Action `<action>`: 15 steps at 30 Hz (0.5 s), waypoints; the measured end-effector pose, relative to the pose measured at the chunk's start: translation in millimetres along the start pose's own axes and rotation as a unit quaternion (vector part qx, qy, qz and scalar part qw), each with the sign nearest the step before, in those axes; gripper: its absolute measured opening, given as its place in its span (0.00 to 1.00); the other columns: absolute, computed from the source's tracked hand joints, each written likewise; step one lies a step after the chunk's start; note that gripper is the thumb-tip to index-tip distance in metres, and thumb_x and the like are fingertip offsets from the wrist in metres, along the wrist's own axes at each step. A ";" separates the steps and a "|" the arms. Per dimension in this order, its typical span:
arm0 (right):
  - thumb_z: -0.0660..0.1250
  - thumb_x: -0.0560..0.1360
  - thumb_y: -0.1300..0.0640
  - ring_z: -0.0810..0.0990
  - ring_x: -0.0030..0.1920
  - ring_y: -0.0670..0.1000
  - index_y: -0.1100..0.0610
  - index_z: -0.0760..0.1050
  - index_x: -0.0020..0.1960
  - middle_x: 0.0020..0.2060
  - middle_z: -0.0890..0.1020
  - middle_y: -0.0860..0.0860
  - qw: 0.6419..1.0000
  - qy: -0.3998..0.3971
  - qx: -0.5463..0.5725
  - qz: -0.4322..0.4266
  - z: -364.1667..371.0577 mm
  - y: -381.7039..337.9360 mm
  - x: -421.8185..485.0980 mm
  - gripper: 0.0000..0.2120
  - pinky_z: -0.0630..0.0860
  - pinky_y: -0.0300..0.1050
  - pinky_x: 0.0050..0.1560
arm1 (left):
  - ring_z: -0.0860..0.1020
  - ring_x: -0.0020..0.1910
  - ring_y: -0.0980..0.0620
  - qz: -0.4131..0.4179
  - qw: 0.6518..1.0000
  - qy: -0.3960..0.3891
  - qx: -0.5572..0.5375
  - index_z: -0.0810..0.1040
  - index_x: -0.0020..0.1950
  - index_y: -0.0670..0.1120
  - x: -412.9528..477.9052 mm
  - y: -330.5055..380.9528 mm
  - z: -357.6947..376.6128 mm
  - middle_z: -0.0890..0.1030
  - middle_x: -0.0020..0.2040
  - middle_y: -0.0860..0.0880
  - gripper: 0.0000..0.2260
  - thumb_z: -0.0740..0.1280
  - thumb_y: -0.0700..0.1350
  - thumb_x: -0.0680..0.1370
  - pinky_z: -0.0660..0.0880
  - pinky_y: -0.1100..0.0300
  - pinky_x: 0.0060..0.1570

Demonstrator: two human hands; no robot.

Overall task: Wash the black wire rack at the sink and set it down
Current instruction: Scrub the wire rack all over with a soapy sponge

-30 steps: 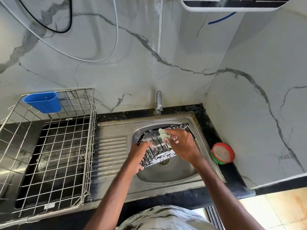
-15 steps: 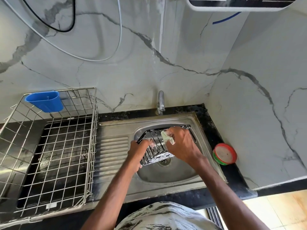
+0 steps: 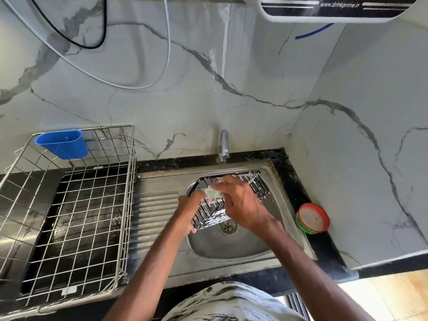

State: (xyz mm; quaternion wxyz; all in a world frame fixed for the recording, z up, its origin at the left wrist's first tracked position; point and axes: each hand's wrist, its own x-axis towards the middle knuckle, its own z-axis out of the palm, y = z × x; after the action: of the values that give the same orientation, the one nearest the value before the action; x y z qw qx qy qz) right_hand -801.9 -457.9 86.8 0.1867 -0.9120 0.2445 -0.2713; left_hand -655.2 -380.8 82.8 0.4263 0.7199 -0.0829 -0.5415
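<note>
Your right hand (image 3: 243, 205) pinches a pale scrubber (image 3: 213, 193) against the black wire rack (image 3: 258, 185) — fingertips hidden. Your left hand (image 3: 188, 210) grips the rack's near-left end. Rack is tilted over the sink (image 3: 231, 258) bowl — its middle is covered by your hands.

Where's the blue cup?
In the head view, the blue cup hangs on the back left rim of the wire basket, far left of the tap and sink.

One black wire rack (image 3: 209, 220), one sponge (image 3: 213, 193), one steel basket (image 3: 130, 205), one blue cup (image 3: 62, 144)
</note>
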 end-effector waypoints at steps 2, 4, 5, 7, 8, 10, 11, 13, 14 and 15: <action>0.62 0.75 0.74 0.83 0.48 0.50 0.60 0.82 0.60 0.53 0.83 0.55 1.000 0.003 0.004 0.008 -1.8 -3.2 -9.7 0.19 0.83 0.39 0.46 | 0.69 0.73 0.34 -0.004 1.000 0.007 -0.012 0.66 0.79 0.45 1.8 2.0 -2.4 0.66 0.79 0.40 0.36 0.71 0.53 0.73 0.68 0.26 0.67; 0.63 0.74 0.75 0.83 0.49 0.50 0.58 0.83 0.59 0.53 0.83 0.54 1.000 0.016 0.010 0.015 -5.4 -3.5 -17.3 0.21 0.83 0.39 0.47 | 0.72 0.65 0.36 -0.002 1.000 0.002 -0.008 0.69 0.75 0.46 -0.7 4.7 -4.7 0.70 0.72 0.41 0.38 0.73 0.54 0.66 0.72 0.29 0.64; 0.64 0.73 0.76 0.83 0.49 0.50 0.58 0.83 0.59 0.53 0.83 0.54 0.999 0.027 0.010 0.020 -7.1 -1.1 -18.9 0.21 0.83 0.39 0.47 | 0.73 0.64 0.38 0.003 1.000 -0.002 0.002 0.70 0.73 0.46 -0.4 5.0 -5.6 0.71 0.71 0.41 0.40 0.72 0.55 0.61 0.74 0.31 0.62; 0.62 0.74 0.77 0.84 0.47 0.48 0.58 0.84 0.57 0.53 0.84 0.55 0.998 0.049 -0.002 0.043 -10.0 11.2 -18.1 0.22 0.83 0.38 0.42 | 0.73 0.66 0.37 0.014 1.000 -0.013 0.015 0.72 0.69 0.48 1.0 4.4 -8.3 0.70 0.72 0.41 0.40 0.71 0.57 0.57 0.76 0.35 0.58; 0.62 0.74 0.76 0.84 0.44 0.46 0.57 0.84 0.57 0.53 0.84 0.56 0.996 0.056 -0.012 0.066 -12.1 18.1 -16.2 0.21 0.83 0.37 0.38 | 0.73 0.68 0.37 0.015 1.000 -0.018 0.021 0.74 0.67 0.49 0.4 4.6 -9.7 0.70 0.73 0.41 0.39 0.70 0.58 0.56 0.77 0.36 0.57; 0.63 0.75 0.75 0.80 0.37 0.40 0.58 0.85 0.55 0.50 0.86 0.56 0.990 0.083 -0.029 0.112 -17.2 34.9 -13.6 0.19 0.78 0.33 0.29 | 0.72 0.70 0.37 0.012 0.999 -0.024 0.035 0.75 0.67 0.49 -5.7 7.4 -11.7 0.70 0.75 0.41 0.36 0.68 0.58 0.59 0.77 0.35 0.59; 0.63 0.75 0.75 0.78 0.35 0.38 0.59 0.85 0.55 0.48 0.86 0.57 0.986 0.102 -0.037 0.130 -19.9 43.6 -13.1 0.19 0.76 0.33 0.26 | 0.71 0.71 0.37 0.012 0.999 -0.026 0.043 0.76 0.67 0.49 -8.6 8.5 -12.4 0.69 0.76 0.41 0.34 0.68 0.57 0.62 0.76 0.35 0.60; 0.62 0.74 0.76 0.80 0.32 0.43 0.59 0.84 0.56 0.48 0.86 0.59 0.976 0.127 -0.044 0.169 -23.3 53.9 -12.6 0.20 0.76 0.40 0.23 | 0.69 0.73 0.37 0.015 0.998 -0.033 0.054 0.77 0.64 0.49 -16.2 10.3 -11.4 0.65 0.79 0.43 0.23 0.67 0.54 0.70 0.75 0.35 0.62; 0.63 0.75 0.76 0.82 0.31 0.47 0.59 0.84 0.57 0.48 0.86 0.59 0.973 0.137 -0.047 0.180 -23.0 55.7 -11.8 0.20 0.77 0.43 0.23 | 0.67 0.73 0.37 0.013 0.998 -0.037 0.054 0.77 0.63 0.48 -16.8 9.9 -10.4 0.64 0.80 0.44 0.19 0.67 0.51 0.74 0.74 0.34 0.63; 0.63 0.75 0.75 0.82 0.31 0.49 0.59 0.83 0.58 0.48 0.85 0.60 0.972 0.145 -0.046 0.178 -20.8 54.1 -10.2 0.19 0.77 0.45 0.23 | 0.66 0.74 0.37 0.008 0.998 -0.042 0.055 0.77 0.64 0.48 -17.0 9.3 -9.3 0.63 0.80 0.44 0.17 0.66 0.50 0.76 0.73 0.34 0.64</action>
State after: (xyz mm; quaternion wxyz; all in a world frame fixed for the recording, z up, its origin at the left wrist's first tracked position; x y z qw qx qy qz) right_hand -840.2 -500.5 73.3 0.1523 -0.8127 0.4393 -0.3513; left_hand -651.0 -371.8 101.9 0.3867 0.7180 -0.1363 -0.5624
